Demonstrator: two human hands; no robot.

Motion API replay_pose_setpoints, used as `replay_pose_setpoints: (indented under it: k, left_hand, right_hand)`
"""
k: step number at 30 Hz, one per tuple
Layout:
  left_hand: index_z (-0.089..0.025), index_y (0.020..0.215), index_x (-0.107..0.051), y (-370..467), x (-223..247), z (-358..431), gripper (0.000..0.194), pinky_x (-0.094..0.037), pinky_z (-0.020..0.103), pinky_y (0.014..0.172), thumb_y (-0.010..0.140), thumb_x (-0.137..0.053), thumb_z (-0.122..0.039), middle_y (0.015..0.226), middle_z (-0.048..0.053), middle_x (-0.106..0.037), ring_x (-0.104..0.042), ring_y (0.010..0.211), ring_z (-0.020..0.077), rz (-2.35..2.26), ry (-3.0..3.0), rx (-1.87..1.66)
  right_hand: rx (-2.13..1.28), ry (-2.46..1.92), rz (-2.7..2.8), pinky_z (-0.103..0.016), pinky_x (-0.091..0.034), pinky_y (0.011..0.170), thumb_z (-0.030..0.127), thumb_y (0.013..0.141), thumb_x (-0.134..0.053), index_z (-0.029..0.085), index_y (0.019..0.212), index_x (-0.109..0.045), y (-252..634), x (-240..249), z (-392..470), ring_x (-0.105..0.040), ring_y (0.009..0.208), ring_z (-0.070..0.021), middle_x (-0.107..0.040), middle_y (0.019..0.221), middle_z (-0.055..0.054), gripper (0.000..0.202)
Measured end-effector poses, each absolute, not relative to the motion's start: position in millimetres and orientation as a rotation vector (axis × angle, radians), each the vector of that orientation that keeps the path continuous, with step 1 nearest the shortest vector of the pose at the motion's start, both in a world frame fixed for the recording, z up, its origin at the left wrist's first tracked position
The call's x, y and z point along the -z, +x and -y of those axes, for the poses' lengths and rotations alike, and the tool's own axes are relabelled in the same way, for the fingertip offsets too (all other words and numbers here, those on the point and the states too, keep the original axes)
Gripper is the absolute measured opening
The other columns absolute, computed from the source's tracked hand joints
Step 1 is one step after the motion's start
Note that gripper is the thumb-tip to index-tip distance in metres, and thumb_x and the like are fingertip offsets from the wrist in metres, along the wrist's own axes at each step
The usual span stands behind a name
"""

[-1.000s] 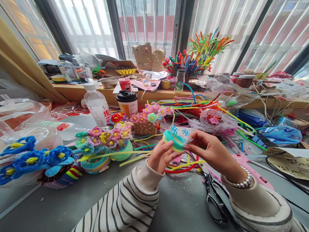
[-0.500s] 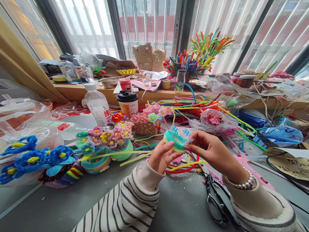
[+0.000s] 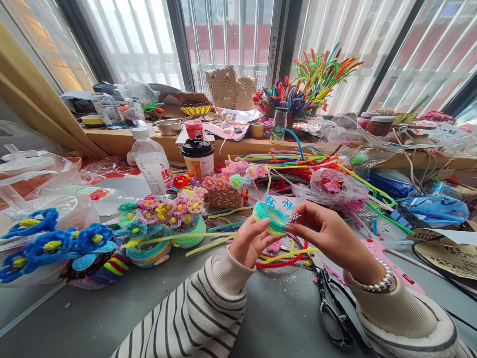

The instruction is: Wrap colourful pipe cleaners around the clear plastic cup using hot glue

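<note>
My left hand is closed around a small cup wound with turquoise and yellow pipe cleaners, held above the grey table. A clear plastic piece with blue printed characters stands up from the cup's top. Between thumb and fingers, my right hand pinches the right edge of that plastic, near a small barcode patch. Below my hands lie red and yellow pipe cleaners. Black-handled scissors rest on the table by my right wrist, beside a pink tool, partly hidden by that wrist.
Pipe-cleaner flower pots and blue flowers stand at the left. Behind them are a water bottle and a lidded paper cup. Loose pipe cleaners are heaped before the windowsill. Blue plastic packs lie right.
Both hands keep their grip on the cup and its plastic piece. The printed plastic looks very slightly shifted; otherwise only a tiny shift of the view shows.
</note>
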State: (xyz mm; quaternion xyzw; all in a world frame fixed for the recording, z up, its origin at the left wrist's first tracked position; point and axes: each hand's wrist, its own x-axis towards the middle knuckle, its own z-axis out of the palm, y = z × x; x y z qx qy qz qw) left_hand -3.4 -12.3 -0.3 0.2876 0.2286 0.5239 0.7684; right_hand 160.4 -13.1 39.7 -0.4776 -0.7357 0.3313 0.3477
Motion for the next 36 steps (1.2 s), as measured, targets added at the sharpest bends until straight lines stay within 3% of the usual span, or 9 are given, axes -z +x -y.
replay_pose_setpoints:
  k: [14,20,24,32,36]
  left_hand:
    - [-0.02,0.106,-0.059,-3.0,3.3,10.6,0.04,-0.047,0.028,0.081,0.067,-0.067,-0.028,0.099,0.004,-0.067,-0.062,0.09,0.0171,-0.442,0.62,-1.109]
    - [-0.017,0.101,-0.06,-3.6,4.0,10.2,0.036,-0.046,0.032,0.083,0.067,-0.066,-0.027,0.099,0.006,-0.066,-0.061,0.091,0.0197,-0.449,0.573,-1.111]
    - [-0.017,0.098,-0.06,-3.8,2.8,11.0,0.032,-0.047,0.031,0.081,0.068,-0.065,-0.025,0.101,0.006,-0.066,-0.061,0.091,0.0189,-0.439,0.545,-1.105]
    - [-0.015,0.093,-0.056,-2.8,-3.2,11.5,0.031,-0.047,0.032,0.084,0.066,-0.066,-0.027,0.091,0.008,-0.065,-0.063,0.086,0.0184,-0.448,0.397,-1.072]
    - [-0.013,0.092,-0.053,-2.6,-3.4,9.9,0.028,-0.049,0.03,0.081,0.069,-0.063,-0.026,0.084,0.007,-0.064,-0.063,0.079,0.0169,-0.513,0.328,-1.091]
  right_hand:
    - [-1.074,-1.159,1.814,-0.026,-0.041,0.059,0.045,0.074,-0.058,0.019,0.082,-0.049,159.4,-42.2,12.7,-0.05,0.065,-0.0118,-0.053,0.071,0.0,0.028]
    - [-1.179,-1.113,1.786,-0.028,-0.044,0.068,0.041,0.077,-0.057,0.02,0.088,-0.047,160.7,-43.9,15.5,-0.055,0.075,-0.0134,-0.055,0.08,-0.001,0.026]
    - [-1.179,-1.115,1.774,-0.028,-0.046,0.065,0.041,0.075,-0.059,0.02,0.089,-0.047,160.4,-42.2,15.4,-0.057,0.076,-0.0141,-0.056,0.081,-0.001,0.028]
    - [-1.02,-1.043,1.74,-0.022,-0.043,0.049,0.037,0.078,-0.057,0.018,0.109,-0.041,157.1,-36.6,13.7,-0.053,0.056,-0.01,-0.054,0.066,0.003,0.04]
    - [-0.527,-1.127,1.841,-0.025,-0.047,0.056,0.032,0.078,-0.058,0.02,0.106,-0.046,154.8,-35.7,16.8,-0.057,0.066,-0.0123,-0.06,0.078,-0.002,0.033]
